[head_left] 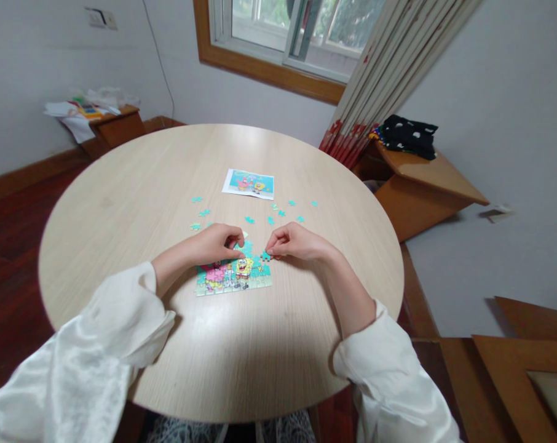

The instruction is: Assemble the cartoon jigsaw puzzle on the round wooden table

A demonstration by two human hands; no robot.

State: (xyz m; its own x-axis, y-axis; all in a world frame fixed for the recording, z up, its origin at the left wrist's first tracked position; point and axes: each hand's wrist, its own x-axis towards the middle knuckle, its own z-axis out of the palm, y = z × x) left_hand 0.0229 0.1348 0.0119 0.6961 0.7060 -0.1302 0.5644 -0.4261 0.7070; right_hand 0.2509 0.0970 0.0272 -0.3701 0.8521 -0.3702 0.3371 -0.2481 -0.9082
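Observation:
A partly joined jigsaw puzzle (235, 281) lies on the round table, with a pink figure, a yellow figure and a turquoise background. My left hand (216, 242) rests over its upper left part, thumb on the puzzle and fingers curled but apart from the thumb. Between thumb and fingertips, my right hand (294, 240) pinches a turquoise puzzle piece (265, 256) at the puzzle's upper right edge. Whether that piece touches the joined part, I cannot tell. Part of the puzzle's top is hidden under my left hand.
Several loose turquoise pieces (249, 219) are scattered beyond my hands. Behind them a reference picture card (251, 183) lies on the round wooden table (135, 178). Wooden stools (119, 126) with papers and a wooden cabinet (426, 184) with black cloth (410, 136) stand past the table's edge.

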